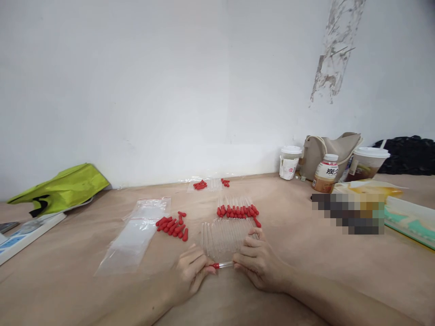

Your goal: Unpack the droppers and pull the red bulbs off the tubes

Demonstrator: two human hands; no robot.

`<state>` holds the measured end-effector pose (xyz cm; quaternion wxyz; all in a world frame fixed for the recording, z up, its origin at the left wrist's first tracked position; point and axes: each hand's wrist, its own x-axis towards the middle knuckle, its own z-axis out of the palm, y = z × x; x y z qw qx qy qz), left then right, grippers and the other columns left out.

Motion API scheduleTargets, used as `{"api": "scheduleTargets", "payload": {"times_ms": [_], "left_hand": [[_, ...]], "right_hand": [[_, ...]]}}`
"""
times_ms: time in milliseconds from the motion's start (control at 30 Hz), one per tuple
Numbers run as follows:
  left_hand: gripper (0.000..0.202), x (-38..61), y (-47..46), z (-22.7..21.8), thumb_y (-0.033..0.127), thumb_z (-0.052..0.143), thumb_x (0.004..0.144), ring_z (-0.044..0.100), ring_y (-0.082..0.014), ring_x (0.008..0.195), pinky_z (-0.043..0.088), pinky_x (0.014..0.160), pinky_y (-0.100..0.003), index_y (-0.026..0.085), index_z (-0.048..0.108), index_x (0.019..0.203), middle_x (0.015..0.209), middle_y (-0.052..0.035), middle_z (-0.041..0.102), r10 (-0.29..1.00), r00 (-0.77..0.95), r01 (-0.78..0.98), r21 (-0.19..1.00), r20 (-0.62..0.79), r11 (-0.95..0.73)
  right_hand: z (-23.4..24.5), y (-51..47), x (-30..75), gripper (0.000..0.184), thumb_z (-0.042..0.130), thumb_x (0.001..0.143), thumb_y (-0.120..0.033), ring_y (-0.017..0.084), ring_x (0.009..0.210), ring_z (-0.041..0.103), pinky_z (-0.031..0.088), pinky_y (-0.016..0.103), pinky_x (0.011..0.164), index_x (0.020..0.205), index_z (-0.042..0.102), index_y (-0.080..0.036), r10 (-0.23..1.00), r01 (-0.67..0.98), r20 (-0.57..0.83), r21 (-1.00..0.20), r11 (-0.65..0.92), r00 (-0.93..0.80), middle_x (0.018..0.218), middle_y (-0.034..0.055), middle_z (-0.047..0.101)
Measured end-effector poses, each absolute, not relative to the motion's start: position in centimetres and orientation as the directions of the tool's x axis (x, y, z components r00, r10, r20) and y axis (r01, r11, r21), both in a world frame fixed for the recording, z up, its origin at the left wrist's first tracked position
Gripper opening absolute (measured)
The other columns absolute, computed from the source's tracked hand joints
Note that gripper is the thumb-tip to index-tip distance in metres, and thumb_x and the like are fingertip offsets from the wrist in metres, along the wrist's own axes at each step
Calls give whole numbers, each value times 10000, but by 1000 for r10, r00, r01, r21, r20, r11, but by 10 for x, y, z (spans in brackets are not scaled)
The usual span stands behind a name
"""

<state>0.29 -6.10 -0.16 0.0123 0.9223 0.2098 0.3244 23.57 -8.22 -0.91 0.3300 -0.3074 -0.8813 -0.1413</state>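
My left hand [192, 271] pinches a small red rubber bulb [215, 266] at the end of a clear glass dropper tube [224, 264]. My right hand [260, 262] pinches the other end of that tube. Both hands rest low on the beige table. Just behind them lies a row of several bare glass tubes [224, 235]. Farther back is a row of tubes fitted with red bulbs [238, 210]. A loose pile of red bulbs [172, 226] lies to the left.
Clear zip bags [136, 235] lie at left, a lime-green bag [64, 185] and a flat box [23, 233] farther left. More red bulbs [200, 184] sit by the wall. Cups [367, 163], a bottle [325, 173], a beige handbag [331, 151] and books [408, 215] stand at right.
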Motion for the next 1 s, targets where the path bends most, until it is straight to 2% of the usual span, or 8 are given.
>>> {"api": "scheduleTargets", "payload": {"times_ms": [133,267,367,467,600,700,800,1000], "left_hand": [[170,3,-62,-6,188,411,867,516,-127,614,417,681,-281,184,566,799,657,-22,578,386,696,385,139,606,-912],[117,-3,-60,-6,143,450,838,518,-121,618,417,642,-262,180,560,821,664,-16,585,378,653,391,136,656,-910],[101,-14,-51,7,141,481,816,545,-124,640,426,621,-252,180,573,834,692,-18,607,402,497,469,152,769,-870],[108,-29,-33,29,217,507,803,574,-145,714,444,667,-265,193,603,844,785,-24,636,520,254,624,272,816,-732],[281,-55,-2,55,375,502,762,568,-152,673,453,636,-268,189,620,937,822,-23,639,667,-176,692,573,724,-438],[352,-76,17,63,402,537,694,569,-158,667,439,557,-239,193,631,961,808,-21,647,793,-316,603,756,521,-257],[417,-90,25,65,430,572,625,563,-167,682,415,504,-217,188,635,959,781,-26,642,855,-323,556,812,406,-176],[521,-97,31,58,535,638,516,533,-143,594,377,455,-210,171,612,888,703,-14,614,898,-248,568,805,363,-169]], "right_hand": [[-9,-85,235,191,424,827,-210,113,616,412,253,339,792,706,572,-201,448,635,679,36,772,-582,540,-27,518],[-7,-85,239,220,407,834,-215,117,612,405,260,335,763,700,580,-192,457,636,705,-11,772,-542,538,-18,509],[-7,-79,247,245,388,847,-209,119,607,408,261,324,742,721,597,-185,521,701,748,-106,705,-412,551,-6,524],[-9,-69,256,240,404,857,-216,116,602,438,252,306,713,791,634,-190,584,789,784,-216,575,-211,579,1,569],[-11,-56,267,237,435,850,-247,110,599,490,241,280,675,834,668,-205,577,852,812,-243,465,-83,609,13,614],[-13,-53,272,245,439,843,-247,111,577,495,234,276,659,803,678,-212,592,885,801,-210,416,-89,576,11,611],[-14,-51,273,264,436,836,-238,115,565,484,232,278,662,735,679,-215,604,905,788,-164,392,-120,521,5,581],[-16,-48,267,260,432,828,-208,117,576,471,225,283,661,736,675,-213,574,919,795,-55,390,-196,499,1,556]]}}
